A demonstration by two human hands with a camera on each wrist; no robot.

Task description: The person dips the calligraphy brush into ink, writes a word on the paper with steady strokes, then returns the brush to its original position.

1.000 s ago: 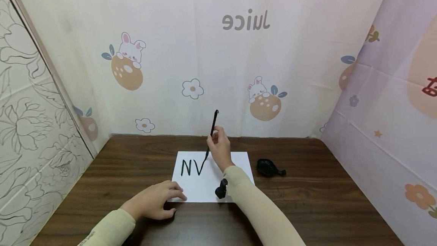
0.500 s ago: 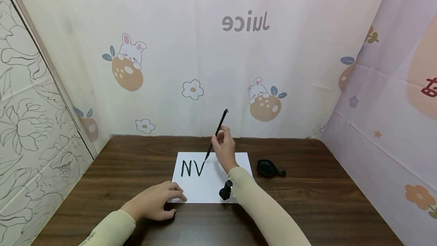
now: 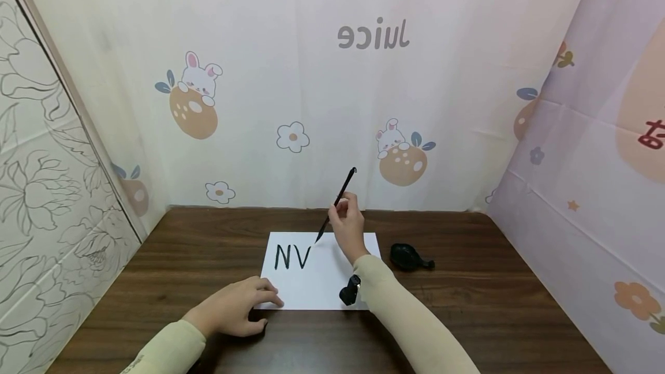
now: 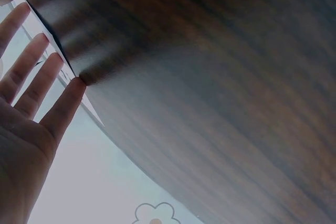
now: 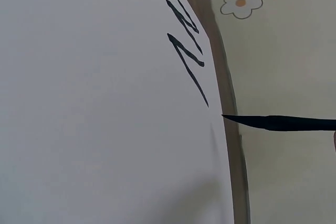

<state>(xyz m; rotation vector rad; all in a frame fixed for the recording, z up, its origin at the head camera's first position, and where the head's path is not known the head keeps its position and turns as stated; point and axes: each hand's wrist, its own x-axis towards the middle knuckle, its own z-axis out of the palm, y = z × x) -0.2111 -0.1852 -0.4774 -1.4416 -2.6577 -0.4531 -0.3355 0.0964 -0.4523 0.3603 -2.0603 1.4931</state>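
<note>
In the head view a white sheet of paper [image 3: 306,290] lies on the table, with black strokes reading "NV" [image 3: 292,257] at its upper left. My right hand [image 3: 348,227] pinches a black writing brush [image 3: 343,189], which slants down to the left. Its dark tip [image 5: 231,118] shows in the right wrist view, apart from the strokes and seemingly just above the paper. My left hand [image 3: 236,306] rests at the sheet's lower left corner, fingers spread and relaxed; in the left wrist view its fingertips [image 4: 77,83] touch the paper's edge.
A black, rounded object with a short narrow end [image 3: 407,257] lies on the dark wooden table [image 3: 467,305], right of the paper. Printed curtains [image 3: 249,74] stand behind the table and at both sides. A small black camera [image 3: 349,291] sits on my right wrist.
My right hand has moved right with the brush, whose tip has left the top of the V's right stroke. The brush leans further right at its top. My left hand stays in place.
</note>
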